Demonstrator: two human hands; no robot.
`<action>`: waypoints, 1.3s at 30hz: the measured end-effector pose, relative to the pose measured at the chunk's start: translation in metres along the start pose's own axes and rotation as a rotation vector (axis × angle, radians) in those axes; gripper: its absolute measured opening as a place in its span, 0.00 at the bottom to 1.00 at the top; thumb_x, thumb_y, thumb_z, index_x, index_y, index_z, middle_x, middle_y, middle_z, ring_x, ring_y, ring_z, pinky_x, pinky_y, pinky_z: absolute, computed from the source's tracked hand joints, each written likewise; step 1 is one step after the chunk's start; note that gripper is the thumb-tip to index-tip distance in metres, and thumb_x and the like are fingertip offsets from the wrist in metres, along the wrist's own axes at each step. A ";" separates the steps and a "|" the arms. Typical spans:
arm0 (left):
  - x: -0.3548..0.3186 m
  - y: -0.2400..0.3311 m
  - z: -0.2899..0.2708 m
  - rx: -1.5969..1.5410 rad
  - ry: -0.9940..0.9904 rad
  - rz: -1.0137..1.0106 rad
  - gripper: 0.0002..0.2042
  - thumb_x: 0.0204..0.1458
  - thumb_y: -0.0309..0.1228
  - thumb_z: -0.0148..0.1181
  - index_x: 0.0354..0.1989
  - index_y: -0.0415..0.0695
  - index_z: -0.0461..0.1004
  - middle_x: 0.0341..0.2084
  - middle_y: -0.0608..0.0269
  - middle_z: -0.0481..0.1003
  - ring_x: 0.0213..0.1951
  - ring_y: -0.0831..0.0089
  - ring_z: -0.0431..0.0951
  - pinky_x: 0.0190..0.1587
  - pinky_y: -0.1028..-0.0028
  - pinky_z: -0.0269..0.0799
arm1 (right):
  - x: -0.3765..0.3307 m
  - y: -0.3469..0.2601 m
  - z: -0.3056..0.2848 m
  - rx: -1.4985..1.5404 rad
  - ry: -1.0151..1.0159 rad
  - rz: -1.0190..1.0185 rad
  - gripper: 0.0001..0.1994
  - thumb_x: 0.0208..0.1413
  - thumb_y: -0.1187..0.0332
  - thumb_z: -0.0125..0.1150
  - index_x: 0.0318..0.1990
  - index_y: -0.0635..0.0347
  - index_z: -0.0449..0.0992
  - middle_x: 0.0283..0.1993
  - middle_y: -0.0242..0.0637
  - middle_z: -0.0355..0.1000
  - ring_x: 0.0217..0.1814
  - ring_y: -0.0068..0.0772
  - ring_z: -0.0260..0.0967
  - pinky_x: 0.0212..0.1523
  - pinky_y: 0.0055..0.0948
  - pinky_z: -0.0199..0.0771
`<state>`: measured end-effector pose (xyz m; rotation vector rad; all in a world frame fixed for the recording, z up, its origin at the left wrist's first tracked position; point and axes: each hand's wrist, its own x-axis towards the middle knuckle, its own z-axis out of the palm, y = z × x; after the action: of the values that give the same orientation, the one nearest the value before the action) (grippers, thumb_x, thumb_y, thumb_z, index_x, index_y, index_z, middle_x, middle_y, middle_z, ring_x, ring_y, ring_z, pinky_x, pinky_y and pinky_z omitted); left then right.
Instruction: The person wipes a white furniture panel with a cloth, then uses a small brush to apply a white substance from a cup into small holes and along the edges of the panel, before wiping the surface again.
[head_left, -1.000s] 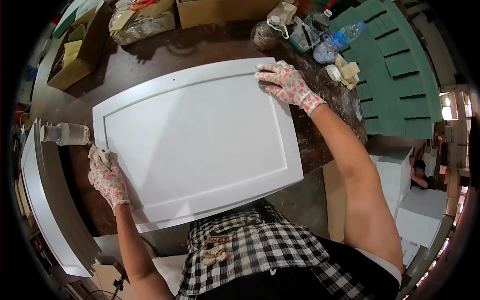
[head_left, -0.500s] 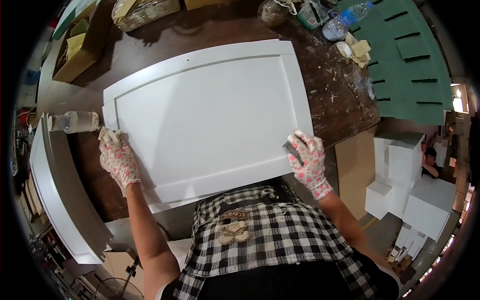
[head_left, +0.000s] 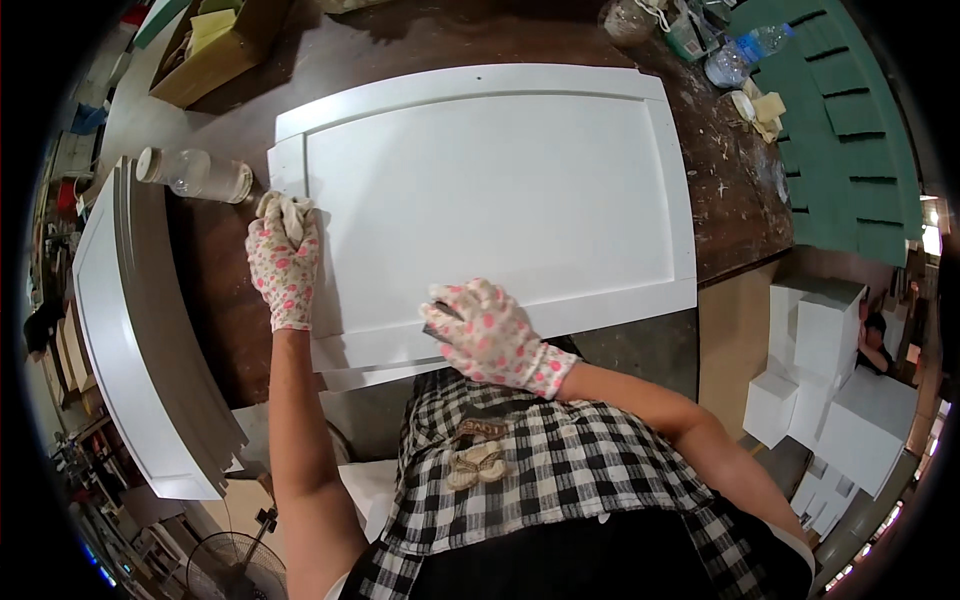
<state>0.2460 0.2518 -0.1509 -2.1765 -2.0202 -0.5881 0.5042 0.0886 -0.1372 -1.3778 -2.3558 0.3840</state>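
A white framed panel (head_left: 490,190), with a flat recessed middle and raised borders, lies on the brown table in front of me. At its left edge my left hand (head_left: 284,268), in a white glove with pink spots, is closed on a pale crumpled cloth (head_left: 286,212). My right hand (head_left: 492,335), gloved alike, grips a dark grey sanding block (head_left: 440,326) over the near border, left of the panel's middle. Most of the block is hidden under the fingers.
Left of the panel lies a clear jar (head_left: 200,175); beyond it stands a cardboard box (head_left: 215,60). Several white panels (head_left: 150,330) stand stacked at left. A plastic bottle (head_left: 745,55) and a green slotted board (head_left: 850,120) are at far right. White boxes (head_left: 820,340) stand beyond the table.
My right hand has swept left along the near border with the sanding block, from the panel's right corner. My left hand stays at the left edge. The whole view has shifted.
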 end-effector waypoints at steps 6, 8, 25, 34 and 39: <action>-0.005 -0.017 0.000 -0.120 0.080 0.048 0.24 0.47 0.42 0.65 0.52 0.44 0.72 0.43 0.52 0.73 0.44 0.55 0.74 0.48 0.62 0.70 | -0.037 0.010 -0.016 -0.056 0.023 0.194 0.20 0.47 0.61 0.60 0.50 0.52 0.72 0.57 0.39 0.64 0.55 0.40 0.63 0.57 0.45 0.64; -0.007 -0.018 0.001 -0.096 0.070 0.033 0.24 0.47 0.42 0.66 0.51 0.44 0.72 0.43 0.52 0.73 0.45 0.55 0.73 0.49 0.62 0.70 | -0.017 -0.003 -0.006 -0.049 -0.021 0.112 0.21 0.47 0.61 0.60 0.51 0.52 0.72 0.58 0.39 0.64 0.56 0.41 0.63 0.59 0.46 0.62; -0.005 -0.013 0.003 -0.084 0.009 -0.005 0.30 0.42 0.43 0.67 0.55 0.46 0.69 0.46 0.54 0.71 0.48 0.54 0.71 0.50 0.58 0.69 | 0.086 -0.069 0.036 0.217 -0.161 -0.205 0.25 0.48 0.64 0.62 0.56 0.54 0.70 0.62 0.37 0.65 0.60 0.42 0.61 0.63 0.45 0.57; -0.006 -0.024 0.000 -0.099 0.026 0.011 0.25 0.48 0.45 0.64 0.51 0.42 0.72 0.44 0.50 0.72 0.46 0.52 0.73 0.50 0.60 0.70 | -0.024 -0.001 -0.022 -0.090 -0.098 0.162 0.23 0.54 0.62 0.55 0.59 0.51 0.69 0.62 0.38 0.65 0.62 0.40 0.62 0.66 0.43 0.53; -0.004 -0.018 0.004 -0.136 0.103 0.061 0.25 0.46 0.43 0.65 0.52 0.44 0.72 0.40 0.52 0.74 0.43 0.54 0.74 0.47 0.61 0.71 | -0.143 0.089 -0.088 -0.360 0.150 0.550 0.22 0.52 0.65 0.55 0.56 0.53 0.71 0.59 0.36 0.67 0.59 0.42 0.62 0.63 0.45 0.57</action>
<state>0.2296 0.2515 -0.1591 -2.2223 -1.9071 -0.8347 0.6759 0.0098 -0.1230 -2.1437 -1.9575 -0.0102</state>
